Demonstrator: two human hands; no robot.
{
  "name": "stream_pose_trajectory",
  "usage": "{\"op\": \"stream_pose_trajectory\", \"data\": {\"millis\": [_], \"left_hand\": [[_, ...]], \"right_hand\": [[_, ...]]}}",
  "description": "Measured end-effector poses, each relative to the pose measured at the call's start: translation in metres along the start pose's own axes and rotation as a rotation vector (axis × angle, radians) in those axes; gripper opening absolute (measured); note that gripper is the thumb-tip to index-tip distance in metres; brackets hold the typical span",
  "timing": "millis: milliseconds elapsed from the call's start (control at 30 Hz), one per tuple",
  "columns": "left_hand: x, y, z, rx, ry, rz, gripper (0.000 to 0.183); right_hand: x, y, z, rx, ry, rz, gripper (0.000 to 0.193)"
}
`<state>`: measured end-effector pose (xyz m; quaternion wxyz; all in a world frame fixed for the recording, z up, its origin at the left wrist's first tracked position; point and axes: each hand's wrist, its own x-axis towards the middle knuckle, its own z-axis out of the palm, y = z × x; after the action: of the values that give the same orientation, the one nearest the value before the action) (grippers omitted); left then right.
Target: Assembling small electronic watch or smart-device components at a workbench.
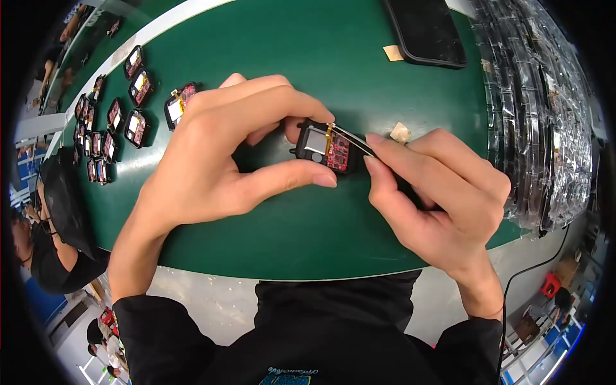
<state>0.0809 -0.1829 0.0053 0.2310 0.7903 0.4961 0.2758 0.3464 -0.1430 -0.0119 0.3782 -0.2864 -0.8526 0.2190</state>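
Note:
A small black watch-like case point(310, 156) sits open-faced in the middle of the green table. Inside it show a silver battery point(316, 140), a red circuit board point(339, 154) and a yellow flex strip. My left hand point(224, 147) grips this case between its index finger at the upper edge and its thumb along the near edge. Tweezers point(350, 138) are pinched in my right hand point(443, 192), their tips at the top of the flex strip. Whether the tips hold the strip is too small to tell. A small pale piece of tape point(400, 132) lies beside my right fingers.
Several similar open cases point(136, 128) stand at the left, one point(174, 110) close behind my left hand. A black phone-like slab point(427, 32) lies at the far right by a tan paper piece point(393, 53). Stacked clear plastic trays point(539, 115) line the right edge. Another person point(54, 237) sits at left.

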Motion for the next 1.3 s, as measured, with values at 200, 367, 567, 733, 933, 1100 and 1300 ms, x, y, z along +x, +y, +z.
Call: {"op": "stream_pose_trajectory", "data": {"millis": [200, 367, 567, 733, 933, 1100, 1300], "left_hand": [[0.001, -0.005, -0.007, -0.024, -0.054, 0.011, 0.062], [0.001, -0.010, -0.010, -0.065, -0.089, 0.044, 0.067], [0.001, -0.012, -0.009, -0.077, -0.106, 0.046, 0.068], [0.001, -0.008, -0.011, -0.035, -0.131, 0.025, 0.067], [0.003, -0.005, -0.013, -0.012, -0.152, 0.052, 0.060], [0.004, -0.007, -0.012, 0.022, -0.146, 0.159, 0.054], [0.003, -0.005, -0.011, -0.003, -0.135, 0.156, 0.053]], "right_hand": [[0.003, -0.005, -0.008, 0.065, -0.050, 0.064, 0.027], [0.005, -0.005, -0.014, 0.168, -0.128, 0.173, 0.021], [0.004, -0.003, -0.013, 0.210, -0.135, 0.219, 0.018], [0.005, -0.002, -0.013, 0.233, -0.155, 0.219, 0.018], [0.004, -0.002, -0.011, 0.248, -0.138, 0.218, 0.018], [0.002, 0.002, -0.008, 0.212, -0.110, 0.149, 0.020], [0.000, -0.001, -0.007, 0.142, -0.094, 0.061, 0.022]]}}
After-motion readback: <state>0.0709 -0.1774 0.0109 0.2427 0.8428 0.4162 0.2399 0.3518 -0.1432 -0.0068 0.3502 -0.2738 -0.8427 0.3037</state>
